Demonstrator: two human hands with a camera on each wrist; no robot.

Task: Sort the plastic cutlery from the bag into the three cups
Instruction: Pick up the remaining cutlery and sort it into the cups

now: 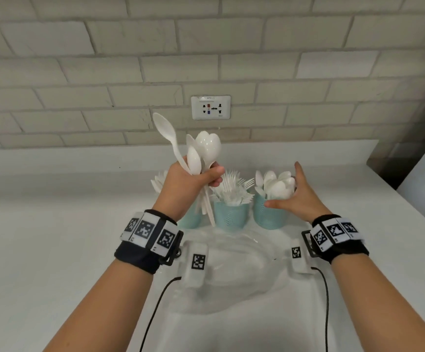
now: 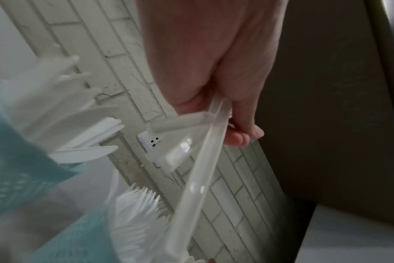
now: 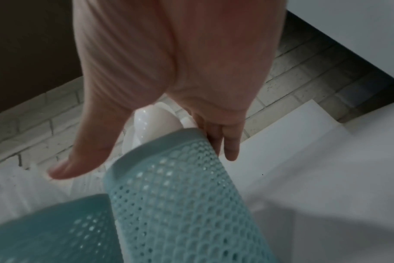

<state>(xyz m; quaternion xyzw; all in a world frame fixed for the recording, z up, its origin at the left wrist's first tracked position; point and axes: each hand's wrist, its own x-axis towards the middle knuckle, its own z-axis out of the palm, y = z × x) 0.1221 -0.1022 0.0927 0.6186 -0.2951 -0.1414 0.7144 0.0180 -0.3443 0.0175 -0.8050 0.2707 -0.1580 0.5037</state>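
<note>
**Nearly done: the last spoons were on their way**

Already most of the sorting looked finished. Three teal plastic cups with little holes stood in a row on the white tabletop [image 1: 54, 212]. The left cup [image 1: 190, 221] held flat white pieces that looked like knives, though it was partly hidden. The middle cup [image 1: 230, 215] was full of white plastic forks [image 1: 231, 186]. The right cup [image 1: 267, 212] held white plastic spoons [image 1: 276, 184].

The left hand [image 1: 181, 186] had its grip closed round a bunch of white plastic spoons [image 1: 201, 148], held up high above the cups. The right hand [image 1: 300, 196] was open, with straight fingers resting beside the right cup's rim and its spoons, as if to steady them.

The clear plastic bag [image 1: 231, 262] lay flat in front of the cups and looked empty, but it was hard to be sure. I think only this bunch was left to drop in.

The full right cup could get in the way, since it was crowded. A white wall socket [image 1: 211, 107] sat on the grey brick wall [image 1: 308, 59] behind.
</note>
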